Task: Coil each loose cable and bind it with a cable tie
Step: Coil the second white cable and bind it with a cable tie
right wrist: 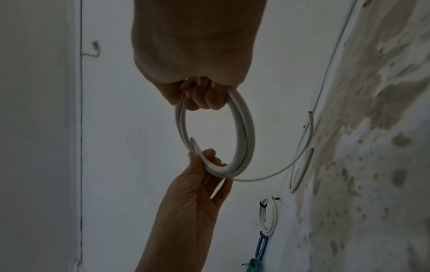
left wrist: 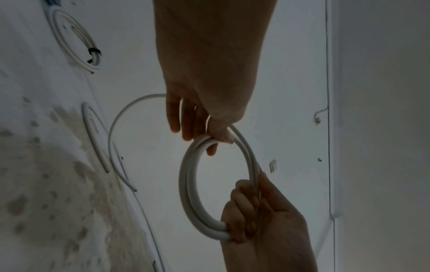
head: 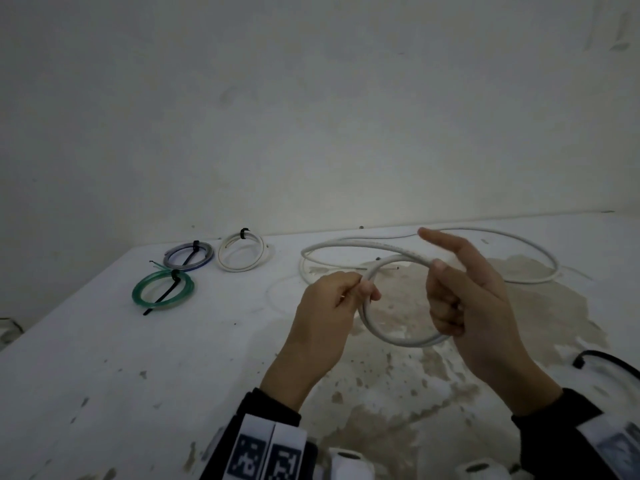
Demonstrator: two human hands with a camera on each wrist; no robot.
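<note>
Two turns of stiff white cable (head: pixel 391 336) sit pinched in my left hand (head: pixel 332 306) and gripped in my right hand (head: pixel 464 299); it looks springy, so I hold opposite sides.

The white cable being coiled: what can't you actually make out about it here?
- White cable: how many turns; head view shows one edge, wrist views are dark.
- Its held stretches: covered by the left hand and right hand.
- Black object: cut off by the head view's right edge.
</note>
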